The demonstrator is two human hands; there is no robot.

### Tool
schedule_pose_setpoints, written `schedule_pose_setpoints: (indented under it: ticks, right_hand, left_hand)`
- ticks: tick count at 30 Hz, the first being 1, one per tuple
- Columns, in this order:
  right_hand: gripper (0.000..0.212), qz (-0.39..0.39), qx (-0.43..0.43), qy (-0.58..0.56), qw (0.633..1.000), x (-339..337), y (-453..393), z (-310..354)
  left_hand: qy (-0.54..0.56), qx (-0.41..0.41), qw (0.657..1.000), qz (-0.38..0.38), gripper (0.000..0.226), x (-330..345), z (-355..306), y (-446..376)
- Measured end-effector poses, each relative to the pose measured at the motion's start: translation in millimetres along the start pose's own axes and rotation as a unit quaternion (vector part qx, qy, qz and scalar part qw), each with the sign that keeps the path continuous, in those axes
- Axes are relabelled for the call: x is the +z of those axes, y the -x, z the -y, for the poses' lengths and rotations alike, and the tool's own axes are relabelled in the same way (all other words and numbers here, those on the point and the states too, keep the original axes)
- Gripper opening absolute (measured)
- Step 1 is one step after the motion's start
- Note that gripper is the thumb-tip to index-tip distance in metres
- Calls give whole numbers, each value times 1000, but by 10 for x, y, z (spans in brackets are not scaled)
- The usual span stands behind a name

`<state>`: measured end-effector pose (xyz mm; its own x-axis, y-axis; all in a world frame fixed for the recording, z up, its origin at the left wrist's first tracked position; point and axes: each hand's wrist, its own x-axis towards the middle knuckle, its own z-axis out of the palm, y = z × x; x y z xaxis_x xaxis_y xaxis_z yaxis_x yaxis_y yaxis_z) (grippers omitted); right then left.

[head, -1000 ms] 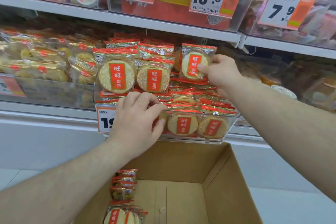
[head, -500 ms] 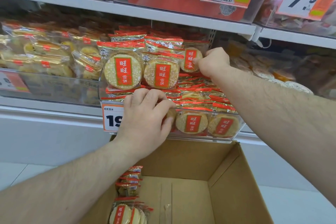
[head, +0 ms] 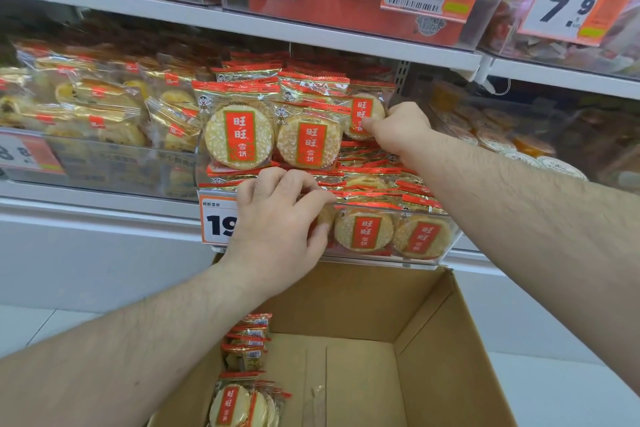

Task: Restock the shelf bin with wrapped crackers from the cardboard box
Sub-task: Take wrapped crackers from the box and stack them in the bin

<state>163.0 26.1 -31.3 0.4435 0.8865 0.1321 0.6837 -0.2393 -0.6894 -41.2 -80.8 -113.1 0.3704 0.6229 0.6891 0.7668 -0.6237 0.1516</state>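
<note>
1. The clear shelf bin is taken as the landmark; it is seen packed with wrapped crackers in red-and-gold film, flat ones stacked low and three stood upright above them.
2. The left hand is laid over the bin's front lip, just right of the price tag clipped to the bin's front (only "19" can be read). Its fingers are curled over the rim onto the top layer of packs; whether a pack is actually pinched in this grip cannot be told.
3. The right hand is reached into the upper right of the bin, and its grip is closed on the held cracker pack, which is stood upright at the right end of the standing row.
4. Two more upright packs, the left standing pack and the middle standing pack, are lined up side by side to the left of the held one, each overlapping its neighbour's edge.
5. The cardboard box is placed directly below the bin, open-topped, with the remaining boxed crackers gathered against its left wall.
6. To the left of the bin, a neighbouring bin of gold-wrapped pastries is seen (its label is blurred).
7. Above the bin, the upper shelf carries tags reading 9.8, 16.8 and 7.9.
</note>
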Motion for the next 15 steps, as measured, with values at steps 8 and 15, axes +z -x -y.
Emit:
schedule_pose_setpoints:
  ticks: [8, 15]
  right_hand:
    - [48, -63, 16, 67, 996, -166, 363, -2]
    - [9, -196, -361, -6, 912, -111, 1480, -233]
  left_hand:
    - [17, 33, 999, -40, 31, -98, -34, -22]
    - [175, 97, 975, 97, 19, -235, -45, 158]
